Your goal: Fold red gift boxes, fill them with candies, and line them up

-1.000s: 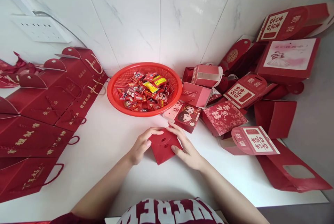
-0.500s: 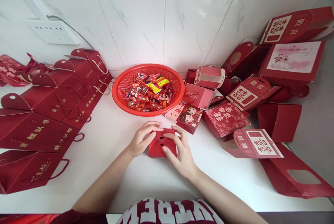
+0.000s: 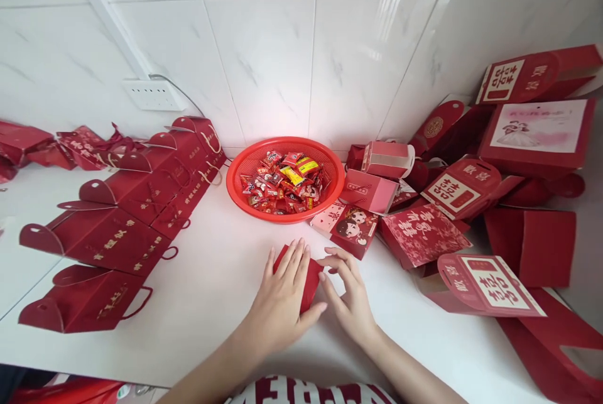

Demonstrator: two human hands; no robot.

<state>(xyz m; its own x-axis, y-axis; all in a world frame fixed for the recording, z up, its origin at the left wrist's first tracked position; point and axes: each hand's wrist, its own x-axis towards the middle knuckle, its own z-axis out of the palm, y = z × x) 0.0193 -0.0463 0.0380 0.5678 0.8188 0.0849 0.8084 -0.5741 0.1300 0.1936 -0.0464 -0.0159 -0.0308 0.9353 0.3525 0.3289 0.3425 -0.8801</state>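
Note:
A small red paper box (image 3: 311, 284) sits on the white table in front of me. My left hand (image 3: 285, 294) lies over it with straight fingers, hiding much of its left side and top. Beside the box's right edge is my right hand (image 3: 351, 294), fingers apart and slightly bent, the fingertips at or close to the edge. Whether they touch it I cannot tell. Just beyond the box stands a red plastic basket (image 3: 238, 200) holding many wrapped candies (image 3: 282, 184).
On the left stand several dark red gift boxes (image 3: 120, 247) with rope handles. A pile of assorted red boxes (image 3: 426, 234) fills the right side. The nearest of them is a box with two cartoon faces (image 3: 351, 225). Behind is a tiled wall with a power strip (image 3: 153, 95).
My left hand has moved from the box's left edge to flat on top. The box now shows a plain, angled surface where round holes showed before. My right hand has drawn off to the side. The view has shifted.

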